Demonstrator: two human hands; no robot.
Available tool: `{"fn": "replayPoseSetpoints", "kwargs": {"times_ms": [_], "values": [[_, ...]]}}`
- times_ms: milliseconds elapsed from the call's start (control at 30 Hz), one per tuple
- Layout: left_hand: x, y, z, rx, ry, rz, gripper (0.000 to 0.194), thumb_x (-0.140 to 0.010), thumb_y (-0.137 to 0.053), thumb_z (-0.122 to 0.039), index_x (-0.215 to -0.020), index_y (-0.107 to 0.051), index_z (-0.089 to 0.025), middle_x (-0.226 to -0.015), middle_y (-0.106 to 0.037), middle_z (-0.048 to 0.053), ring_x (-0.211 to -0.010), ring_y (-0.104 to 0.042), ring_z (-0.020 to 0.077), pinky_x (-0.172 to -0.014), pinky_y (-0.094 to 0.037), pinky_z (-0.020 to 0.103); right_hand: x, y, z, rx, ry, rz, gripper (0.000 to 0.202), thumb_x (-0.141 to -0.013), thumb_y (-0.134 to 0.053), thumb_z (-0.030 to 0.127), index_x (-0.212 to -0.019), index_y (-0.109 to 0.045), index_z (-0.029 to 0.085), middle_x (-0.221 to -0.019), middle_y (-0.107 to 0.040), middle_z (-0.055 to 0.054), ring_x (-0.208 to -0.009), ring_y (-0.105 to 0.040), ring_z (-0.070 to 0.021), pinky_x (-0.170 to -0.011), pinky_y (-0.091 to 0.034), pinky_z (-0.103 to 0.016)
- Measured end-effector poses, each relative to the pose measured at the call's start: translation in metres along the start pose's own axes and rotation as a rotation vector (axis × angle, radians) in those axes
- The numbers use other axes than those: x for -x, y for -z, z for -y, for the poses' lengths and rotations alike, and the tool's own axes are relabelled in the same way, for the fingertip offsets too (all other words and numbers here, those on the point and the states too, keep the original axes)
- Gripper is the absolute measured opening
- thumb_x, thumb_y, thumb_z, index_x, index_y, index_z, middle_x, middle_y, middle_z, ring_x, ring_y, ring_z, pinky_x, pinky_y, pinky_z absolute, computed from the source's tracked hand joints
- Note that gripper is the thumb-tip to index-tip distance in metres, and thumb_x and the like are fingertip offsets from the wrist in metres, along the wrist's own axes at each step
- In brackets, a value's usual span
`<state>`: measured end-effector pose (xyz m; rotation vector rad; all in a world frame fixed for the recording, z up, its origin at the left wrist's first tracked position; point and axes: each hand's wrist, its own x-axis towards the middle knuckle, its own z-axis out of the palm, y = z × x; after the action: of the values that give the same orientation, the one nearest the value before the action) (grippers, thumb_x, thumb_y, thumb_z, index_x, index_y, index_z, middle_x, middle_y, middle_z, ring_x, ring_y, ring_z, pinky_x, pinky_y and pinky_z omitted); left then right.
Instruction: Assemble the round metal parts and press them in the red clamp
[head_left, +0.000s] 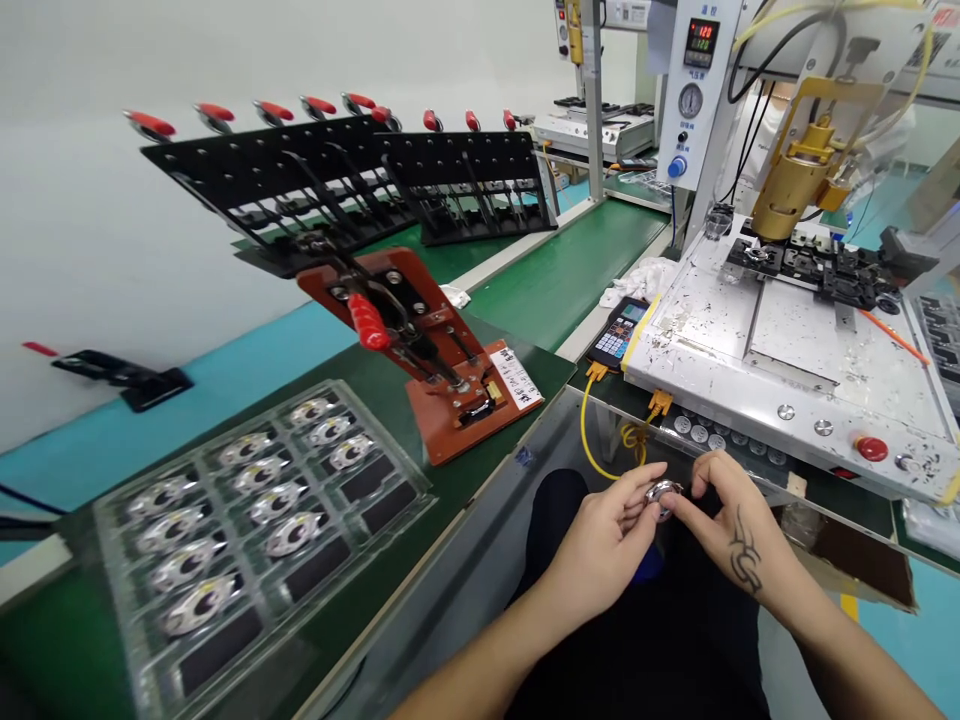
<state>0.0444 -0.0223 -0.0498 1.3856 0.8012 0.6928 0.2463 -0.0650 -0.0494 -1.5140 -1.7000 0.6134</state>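
A small shiny metal part (661, 492) is held over my lap, between both hands. My left hand (604, 540) pinches it from the left, with the thumb below and the fingers curled behind. From the right, the thumb of my right hand (727, 515) presses against the part, and its index finger is bent above. The fingertips hide much of the part's edge. To the left, a clear plastic tray (281, 590) holds several similar shiny parts in its compartments; some compartments show only dark pads.
A red-brown clamp fixture (442, 425) with a red handle stands behind the tray. Black racks (465, 185) are beyond it. At the right is a white machine (697, 355) with a gold head, and a keypad controller (619, 335) with yellow cables lies beside it.
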Motion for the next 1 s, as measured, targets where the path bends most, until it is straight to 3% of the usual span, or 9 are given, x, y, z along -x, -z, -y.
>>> {"fn": "replayPoseSetpoints", "kwargs": {"times_ms": [67,167,233,300,367,467,733,933,1000], "values": [[0.0,0.007,-0.006,-0.163,-0.026,0.042,0.051,-0.106,-0.056,-0.028,-0.156,-0.055,-0.02,-0.133,-0.079,0.013,-0.121,-0.077,0.0282,-0.107,-0.062,0.041,-0.003,0.001,0.003,-0.036,0.046,0.113,0.009,-0.108,-0.062,0.033,-0.107,-0.061,0.025,-0.105,-0.063,-0.006,-0.094,-0.061,-0.0216,-0.086,-0.051,-0.036],[-0.002,0.017,-0.017,-0.374,-0.066,0.067,0.055,-0.106,-0.054,-0.028,-0.161,-0.048,-0.025,-0.14,-0.075,0.013,-0.131,-0.071,0.0321,-0.113,-0.057,0.05,-0.009,0.0,0.01,-0.142,0.109,0.178,0.016,-0.111,-0.054,0.029,-0.117,-0.068,0.026,-0.113,-0.068,-0.007,-0.103,-0.065,-0.0214,-0.094,-0.053,-0.036],[-0.004,0.021,-0.022,-0.318,-0.078,0.031,0.056,-0.106,-0.056,-0.03,-0.161,-0.047,-0.025,-0.148,-0.07,0.014,-0.135,-0.069,0.0314,-0.115,-0.055,0.05,-0.014,-0.003,0.012,-0.246,0.024,0.105,0.014,-0.108,-0.061,0.035,-0.109,-0.071,0.024,-0.099,-0.07,-0.005,-0.089,-0.065,-0.0195,-0.083,-0.054,-0.033],[-0.007,0.02,-0.023,-0.166,-0.064,-0.039,0.056,-0.102,-0.065,-0.035,-0.156,-0.05,-0.025,-0.146,-0.07,0.014,-0.126,-0.074,0.0287,-0.109,-0.06,0.045,-0.017,-0.007,0.012,-0.414,-0.14,0.05,0.022,-0.103,-0.07,0.045,-0.103,-0.071,0.022,-0.084,-0.067,-0.002,-0.072,-0.061,-0.0163,-0.066,-0.051,-0.029],[-0.008,0.016,-0.021,-0.031,-0.036,-0.108,0.047,-0.097,-0.074,-0.038,-0.139,-0.061,-0.022,-0.128,-0.076,0.012,-0.106,-0.079,0.0248,-0.096,-0.065,0.038,-0.018,-0.012,0.012,-0.588,-0.271,0.027,0.033,-0.098,-0.075,0.053,-0.101,-0.069,0.021,-0.078,-0.064,0.001,-0.062,-0.056,-0.0131,-0.055,-0.047,-0.026],[-0.007,0.01,-0.018,0.069,-0.008,-0.141,0.027,-0.095,-0.075,-0.039,-0.11,-0.068,-0.019,-0.096,-0.076,0.006,-0.084,-0.076,0.0197,-0.082,-0.065,0.033,-0.017,-0.019,0.015,-0.717,-0.322,-0.002,0.038,-0.093,-0.08,0.057,-0.1,-0.068,0.021,-0.078,-0.063,0.002,-0.058,-0.054,-0.0105,-0.052,-0.045,-0.023],[0.0,0.011,-0.033,0.035,-0.053,-0.147,0.02,-0.098,-0.071,-0.037,-0.104,-0.07,-0.017,-0.094,-0.075,0.005,-0.081,-0.074,0.0181,-0.08,-0.062,0.031,-0.018,-0.016,0.033,-0.695,-0.252,0.005,0.031,-0.095,-0.08,0.051,-0.102,-0.073,0.021,-0.078,-0.065,0.001,-0.062,-0.055,-0.0107,-0.058,-0.05,-0.024],[0.002,0.012,-0.036,0.031,-0.069,-0.139,0.02,-0.099,-0.07,-0.037,-0.099,-0.069,-0.018,-0.089,-0.074,0.004,-0.08,-0.073,0.0179,-0.077,-0.06,0.03,-0.015,-0.015,0.03,-0.688,-0.244,0.044,0.026,-0.099,-0.076,0.047,-0.101,-0.071,0.022,-0.081,-0.068,0.0,-0.064,-0.059,-0.0111,-0.061,-0.053,-0.024],[0.0,0.014,-0.034,0.023,-0.066,-0.134,0.02,-0.099,-0.07,-0.038,-0.099,-0.068,-0.018,-0.09,-0.074,0.004,-0.08,-0.072,0.018,-0.077,-0.059,0.031,-0.016,-0.013,0.025,-0.628,-0.191,0.056,0.023,-0.1,-0.076,0.043,-0.112,-0.07,0.024,-0.086,-0.069,0.0,-0.068,-0.062,-0.0123,-0.064,-0.056,-0.025]]}}
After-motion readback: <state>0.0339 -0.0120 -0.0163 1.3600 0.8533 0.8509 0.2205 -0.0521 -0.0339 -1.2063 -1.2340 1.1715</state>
